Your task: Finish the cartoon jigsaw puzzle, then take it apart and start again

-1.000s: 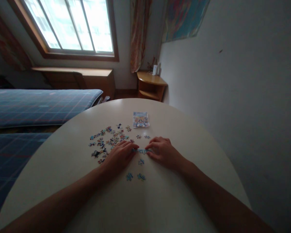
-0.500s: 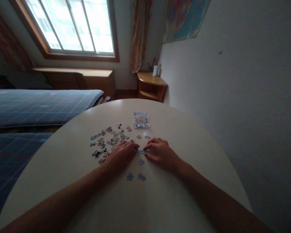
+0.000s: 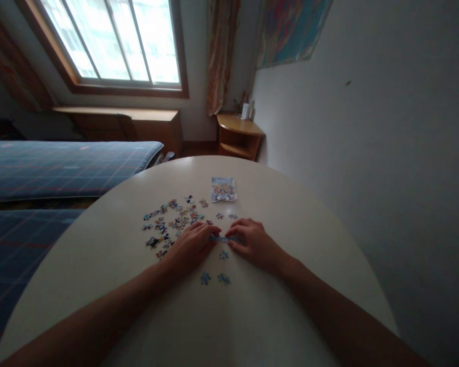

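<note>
Between my two hands lies a short strip of light-blue jigsaw puzzle pieces [image 3: 223, 238], low on the white round table [image 3: 275, 188]. My left hand [image 3: 197, 239] is closed on the strip's left end, thumb and fingers pinching it. On its right end my right hand [image 3: 252, 238] pinches in the same way. The fingers cover both ends of the strip. Just below it sits a single blue puzzle piece [image 3: 224, 255]. Nearer to me are two more blue spots of pieces, a left puzzle piece [image 3: 205, 278] and a right one [image 3: 224, 279].
Many loose puzzle pieces [image 3: 179, 221] are spread left of and behind my left hand. A printed picture sheet [image 3: 223, 189] lies farther back. Two pieces [image 3: 226, 216] rest beyond my hands. A plaid mattress [image 3: 69, 168] borders the table's left; a wall [image 3: 367, 153] stands right.
Almost nothing differs. Both hands stay on the strip, and my left fingertips have shifted very slightly to the right.
</note>
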Demonstrator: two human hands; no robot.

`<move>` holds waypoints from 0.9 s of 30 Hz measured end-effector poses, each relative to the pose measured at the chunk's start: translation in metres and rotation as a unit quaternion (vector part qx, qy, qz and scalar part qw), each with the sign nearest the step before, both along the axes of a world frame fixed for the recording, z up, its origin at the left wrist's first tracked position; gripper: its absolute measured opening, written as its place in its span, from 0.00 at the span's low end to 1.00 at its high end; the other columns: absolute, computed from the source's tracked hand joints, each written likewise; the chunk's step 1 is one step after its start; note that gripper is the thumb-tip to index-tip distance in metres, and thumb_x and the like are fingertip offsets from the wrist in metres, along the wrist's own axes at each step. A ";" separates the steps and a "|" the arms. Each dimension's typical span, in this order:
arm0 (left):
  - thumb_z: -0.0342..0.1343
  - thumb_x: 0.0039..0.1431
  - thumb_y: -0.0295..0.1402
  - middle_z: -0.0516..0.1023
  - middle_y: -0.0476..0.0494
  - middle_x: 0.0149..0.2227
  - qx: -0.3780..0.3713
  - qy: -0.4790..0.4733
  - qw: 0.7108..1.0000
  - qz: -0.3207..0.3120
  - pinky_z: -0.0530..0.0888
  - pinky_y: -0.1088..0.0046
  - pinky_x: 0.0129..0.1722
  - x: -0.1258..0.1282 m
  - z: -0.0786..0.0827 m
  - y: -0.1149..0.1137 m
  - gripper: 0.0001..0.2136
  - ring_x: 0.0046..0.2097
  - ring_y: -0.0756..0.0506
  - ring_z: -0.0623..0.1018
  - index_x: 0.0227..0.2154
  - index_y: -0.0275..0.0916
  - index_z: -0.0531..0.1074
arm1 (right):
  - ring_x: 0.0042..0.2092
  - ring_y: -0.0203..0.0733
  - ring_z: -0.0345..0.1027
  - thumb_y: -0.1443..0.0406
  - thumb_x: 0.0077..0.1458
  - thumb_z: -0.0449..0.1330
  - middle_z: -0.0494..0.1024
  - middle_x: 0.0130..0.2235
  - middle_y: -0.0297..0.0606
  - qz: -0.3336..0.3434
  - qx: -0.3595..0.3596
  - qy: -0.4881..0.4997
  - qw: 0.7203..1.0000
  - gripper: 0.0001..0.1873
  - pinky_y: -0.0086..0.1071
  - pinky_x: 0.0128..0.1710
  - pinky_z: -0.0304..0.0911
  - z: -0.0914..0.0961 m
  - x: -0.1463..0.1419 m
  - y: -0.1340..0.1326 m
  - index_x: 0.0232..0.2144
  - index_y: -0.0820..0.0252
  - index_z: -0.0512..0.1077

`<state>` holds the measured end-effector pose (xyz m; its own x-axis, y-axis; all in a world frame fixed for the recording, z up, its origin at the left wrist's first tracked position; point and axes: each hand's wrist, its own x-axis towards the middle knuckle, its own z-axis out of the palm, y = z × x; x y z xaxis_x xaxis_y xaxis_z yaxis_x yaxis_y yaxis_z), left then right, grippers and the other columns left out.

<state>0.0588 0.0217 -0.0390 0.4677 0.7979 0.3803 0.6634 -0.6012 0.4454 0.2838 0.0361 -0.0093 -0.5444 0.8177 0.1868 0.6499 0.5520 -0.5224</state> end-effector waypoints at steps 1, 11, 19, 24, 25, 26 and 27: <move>0.53 0.62 0.24 0.80 0.45 0.43 0.001 -0.002 1.000 -0.001 0.74 0.61 0.51 0.000 0.000 0.000 0.12 0.49 0.43 0.76 0.46 0.41 0.70 | 0.51 0.46 0.68 0.66 0.55 0.65 0.78 0.46 0.40 0.000 0.001 -0.001 1.000 0.08 0.44 0.55 0.55 0.000 0.000 0.000 0.39 0.56 0.77; 0.50 0.64 0.25 0.78 0.42 0.44 0.036 0.002 0.999 -0.011 0.74 0.61 0.50 0.000 0.005 -0.002 0.10 0.48 0.43 0.76 0.45 0.40 0.71 | 0.53 0.47 0.68 0.65 0.58 0.63 0.77 0.48 0.42 0.008 0.012 -0.021 1.000 0.08 0.46 0.55 0.55 0.001 0.010 0.004 0.41 0.55 0.76; 0.48 0.67 0.26 0.77 0.41 0.48 0.076 0.033 0.993 -0.083 0.73 0.59 0.52 0.001 0.012 -0.007 0.11 0.49 0.43 0.75 0.46 0.41 0.73 | 0.48 0.47 0.70 0.68 0.56 0.63 0.79 0.43 0.40 -0.048 0.050 -0.060 0.996 0.05 0.45 0.52 0.53 0.014 0.032 0.013 0.35 0.55 0.78; 0.50 0.65 0.25 0.77 0.41 0.50 0.082 0.056 0.989 -0.114 0.70 0.57 0.57 -0.001 0.014 -0.007 0.13 0.50 0.43 0.74 0.47 0.42 0.74 | 0.48 0.47 0.69 0.67 0.56 0.64 0.79 0.42 0.39 -0.034 0.054 -0.069 0.996 0.04 0.44 0.52 0.52 0.014 0.030 0.010 0.34 0.54 0.78; 0.50 0.65 0.25 0.77 0.42 0.50 0.082 0.061 0.988 -0.115 0.70 0.58 0.57 -0.001 0.014 -0.008 0.13 0.51 0.43 0.74 0.48 0.42 0.74 | 0.48 0.47 0.69 0.67 0.56 0.64 0.79 0.42 0.39 -0.032 0.053 -0.070 0.996 0.04 0.44 0.51 0.52 0.013 0.030 0.010 0.35 0.54 0.78; 0.51 0.65 0.25 0.77 0.42 0.51 0.081 0.067 0.988 -0.116 0.71 0.58 0.56 -0.002 0.014 -0.008 0.13 0.51 0.43 0.74 0.48 0.42 0.74 | 0.48 0.47 0.69 0.66 0.56 0.63 0.79 0.42 0.39 -0.031 0.050 -0.071 0.996 0.04 0.44 0.51 0.52 0.013 0.029 0.009 0.35 0.54 0.78; 0.51 0.64 0.25 0.77 0.41 0.51 0.079 0.071 0.987 -0.117 0.71 0.58 0.56 -0.002 0.014 -0.008 0.13 0.52 0.42 0.74 0.48 0.42 0.74 | 0.48 0.47 0.69 0.66 0.56 0.63 0.79 0.42 0.39 -0.030 0.047 -0.071 0.996 0.04 0.43 0.51 0.52 0.013 0.029 0.008 0.35 0.54 0.78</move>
